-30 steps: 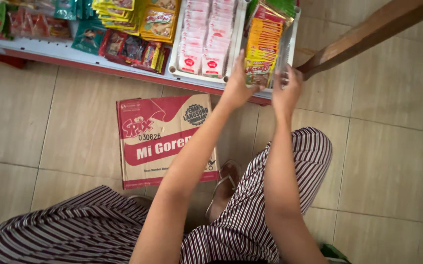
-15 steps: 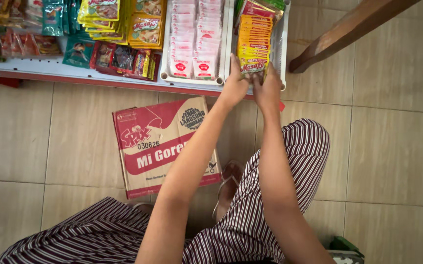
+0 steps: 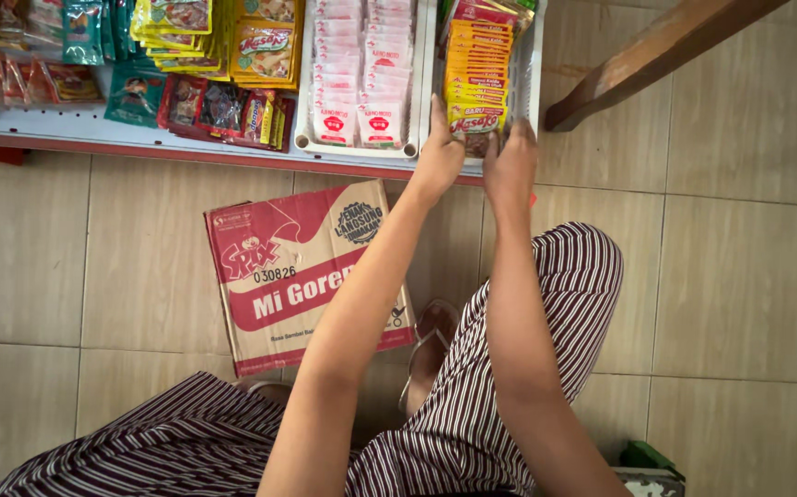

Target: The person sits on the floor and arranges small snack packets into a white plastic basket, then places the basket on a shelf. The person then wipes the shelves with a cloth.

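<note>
Left hand and right hand closed on yellow sachets in white tray, red carton on floor below.

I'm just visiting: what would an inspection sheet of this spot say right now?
Surface: low white shelf above a beige tiled floor.
Job's things: row of yellow sachets in a white tray.
Clutter: red-and-white cardboard box on the floor; white sachets; mixed snack packets.
Hands: left hand and right hand both on the sachet row's near end.
Cables: nothing seen.
Surroundings: wooden beam; sandal.
</note>
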